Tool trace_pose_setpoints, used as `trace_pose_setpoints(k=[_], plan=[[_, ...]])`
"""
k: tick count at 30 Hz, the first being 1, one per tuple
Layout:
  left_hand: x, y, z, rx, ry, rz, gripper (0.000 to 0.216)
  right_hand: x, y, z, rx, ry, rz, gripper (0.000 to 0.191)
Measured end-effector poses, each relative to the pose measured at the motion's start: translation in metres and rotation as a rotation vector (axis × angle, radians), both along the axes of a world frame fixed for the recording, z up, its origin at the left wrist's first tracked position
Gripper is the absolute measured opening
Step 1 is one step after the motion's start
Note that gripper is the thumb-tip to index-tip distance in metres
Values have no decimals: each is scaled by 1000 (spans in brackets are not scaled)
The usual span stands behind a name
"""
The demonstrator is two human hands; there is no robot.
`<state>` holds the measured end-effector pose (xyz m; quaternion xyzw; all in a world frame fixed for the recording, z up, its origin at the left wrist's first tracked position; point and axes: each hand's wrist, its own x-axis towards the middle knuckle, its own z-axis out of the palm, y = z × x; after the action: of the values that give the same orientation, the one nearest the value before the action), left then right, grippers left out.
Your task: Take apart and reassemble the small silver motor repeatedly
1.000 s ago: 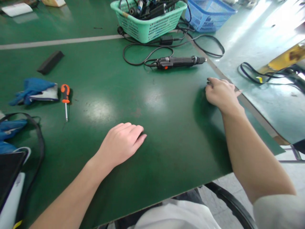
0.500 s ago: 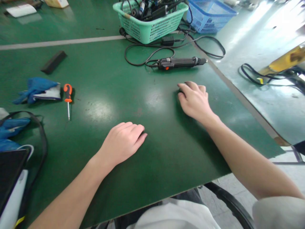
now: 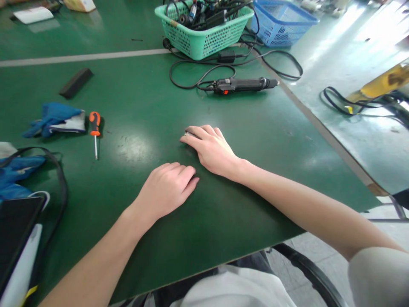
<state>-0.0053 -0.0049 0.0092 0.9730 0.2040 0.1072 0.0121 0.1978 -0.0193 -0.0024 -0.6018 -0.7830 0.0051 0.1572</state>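
My left hand rests on the green tabletop, back up. Its fingers curl under and the thumb lies beside them; whatever may be inside is hidden. Just beyond it and to the right is my right hand, low over the table. Thumb and fingers come together at its tip around a small, pale, shiny thing, too little of which shows to name it. An orange-and-black screwdriver lies to the left of both hands. Farther back is a black electric screwdriver with its cord.
A green basket of cables and tools stands at the back beside a blue basket. On the left are a black block, blue gloves and a dark-screened device. A yellow cylinder lies right, near a black strap.
My right hand has swept left across the table, from below the electric screwdriver's tip to just beyond my left hand. The left hand has stayed in place.
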Motion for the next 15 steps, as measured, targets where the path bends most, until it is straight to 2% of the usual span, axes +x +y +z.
trace_pose_setpoints(k=[7,13,15], plan=[[2,0,3,-8,8,-1,23,18,-4,14,-27,114,82,50],[2,0,2,-20,1,-10,23,43,-19,11,-45,206,-27,61],[2,1,1,-24,5,-9,24,48,-25,8,-55,217,-47,57]])
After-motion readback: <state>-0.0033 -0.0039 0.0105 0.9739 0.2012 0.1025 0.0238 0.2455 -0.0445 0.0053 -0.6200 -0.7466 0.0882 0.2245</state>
